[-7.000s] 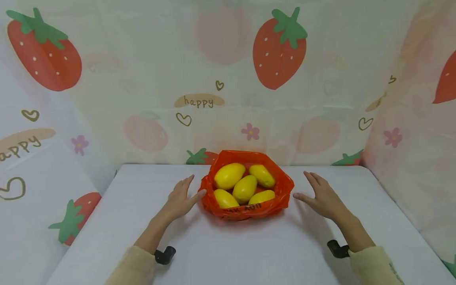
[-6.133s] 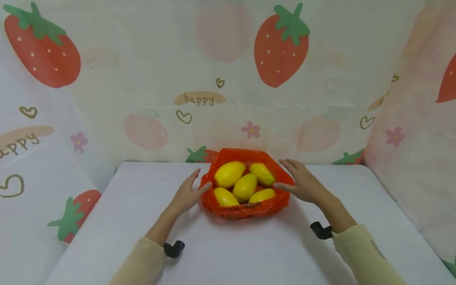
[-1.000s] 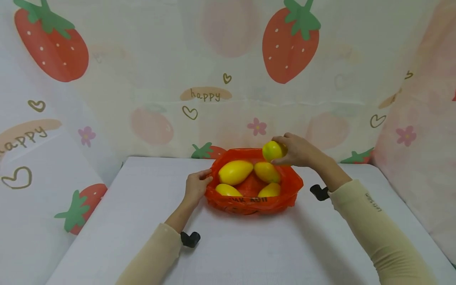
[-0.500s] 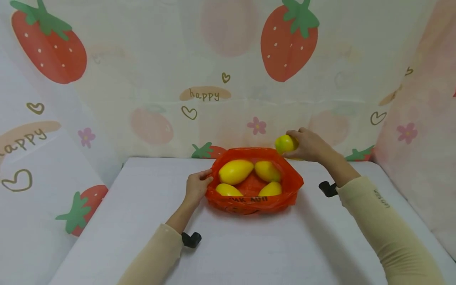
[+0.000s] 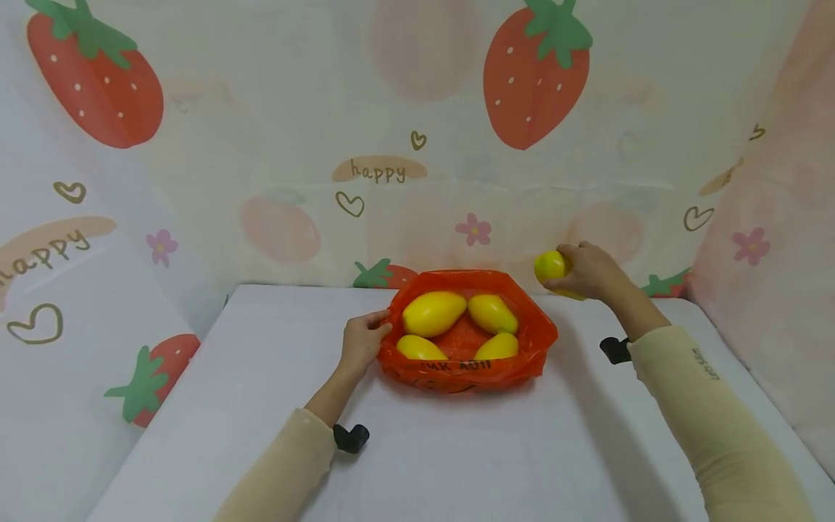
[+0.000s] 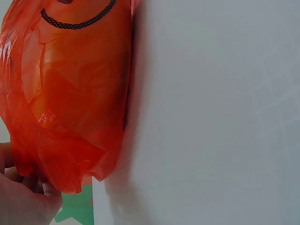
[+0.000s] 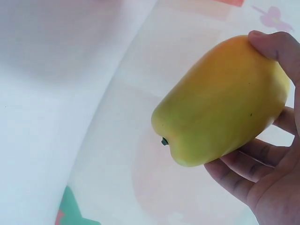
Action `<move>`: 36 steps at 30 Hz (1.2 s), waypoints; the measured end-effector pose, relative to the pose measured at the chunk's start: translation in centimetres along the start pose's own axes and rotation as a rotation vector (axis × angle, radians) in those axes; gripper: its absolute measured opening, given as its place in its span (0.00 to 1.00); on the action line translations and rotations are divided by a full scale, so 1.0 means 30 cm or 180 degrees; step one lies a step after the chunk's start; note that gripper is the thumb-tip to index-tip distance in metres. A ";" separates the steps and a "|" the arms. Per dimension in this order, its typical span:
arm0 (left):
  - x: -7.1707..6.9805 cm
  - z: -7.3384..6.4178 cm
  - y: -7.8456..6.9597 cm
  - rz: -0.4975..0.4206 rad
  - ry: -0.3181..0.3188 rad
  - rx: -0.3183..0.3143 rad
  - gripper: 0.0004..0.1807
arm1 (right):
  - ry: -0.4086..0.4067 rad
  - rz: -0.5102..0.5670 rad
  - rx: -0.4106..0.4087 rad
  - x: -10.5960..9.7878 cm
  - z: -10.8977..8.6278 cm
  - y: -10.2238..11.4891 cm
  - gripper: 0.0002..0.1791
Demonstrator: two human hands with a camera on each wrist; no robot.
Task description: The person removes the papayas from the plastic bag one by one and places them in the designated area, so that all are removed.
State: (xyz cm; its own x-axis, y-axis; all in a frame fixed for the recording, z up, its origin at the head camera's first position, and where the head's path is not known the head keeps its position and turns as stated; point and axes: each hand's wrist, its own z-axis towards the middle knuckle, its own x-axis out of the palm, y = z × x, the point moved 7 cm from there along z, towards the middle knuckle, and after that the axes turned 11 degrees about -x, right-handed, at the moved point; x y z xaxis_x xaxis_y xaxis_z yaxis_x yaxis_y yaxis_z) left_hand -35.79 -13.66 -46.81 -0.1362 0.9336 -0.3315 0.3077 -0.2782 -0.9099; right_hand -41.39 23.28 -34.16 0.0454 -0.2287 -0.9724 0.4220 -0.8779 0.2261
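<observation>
A red plastic bag (image 5: 541, 344) stands with its mouth spread wide in the middle of the table, several yellow mangoes (image 5: 433, 313) lying inside. At the bag's left edge, my left hand (image 5: 360, 342) pinches the rim; the left wrist view shows the fingers against the crumpled plastic (image 6: 70, 108). My right hand (image 5: 595, 272) grips one mango (image 5: 551, 267) in the air to the right of the bag, above the table's back edge. In the right wrist view this mango (image 7: 220, 103) is yellow with a greenish end and a small dark stem, held between thumb and fingers.
The white table (image 5: 443, 457) reaches back to a fabric wall (image 5: 293, 109) printed with strawberries, hearts and "happy". Similar printed cloth hangs at the left and right sides. A black wrist mount (image 5: 352, 438) sits on the left forearm, another mount (image 5: 615, 350) on the right.
My right hand has taken a mango out of the bag and carried it to the right, past the bag's edge. My left hand came to the bag's rim earlier and stays there.
</observation>
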 end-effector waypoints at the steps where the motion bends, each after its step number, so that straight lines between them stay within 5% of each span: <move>1: 0.000 0.000 0.000 -0.0008 -0.0005 -0.0007 0.18 | 0.0009 -0.0002 0.0016 0.003 0.000 -0.009 0.38; 12: -0.001 0.006 0.014 0.0029 0.0021 -0.0015 0.19 | 0.0224 0.0193 0.0365 0.102 -0.006 -0.113 0.44; 36: -0.012 0.006 0.006 0.0057 0.0042 -0.0096 0.18 | 0.0570 0.0306 0.0621 0.284 -0.018 -0.246 0.45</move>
State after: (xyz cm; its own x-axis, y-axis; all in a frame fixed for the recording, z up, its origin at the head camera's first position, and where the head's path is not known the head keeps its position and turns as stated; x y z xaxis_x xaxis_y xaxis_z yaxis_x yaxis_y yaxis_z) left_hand -35.86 -14.09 -46.89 -0.1180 0.9314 -0.3442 0.3382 -0.2882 -0.8959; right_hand -43.62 28.06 -44.15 0.2435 -0.2520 -0.9366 0.2264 -0.9242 0.3075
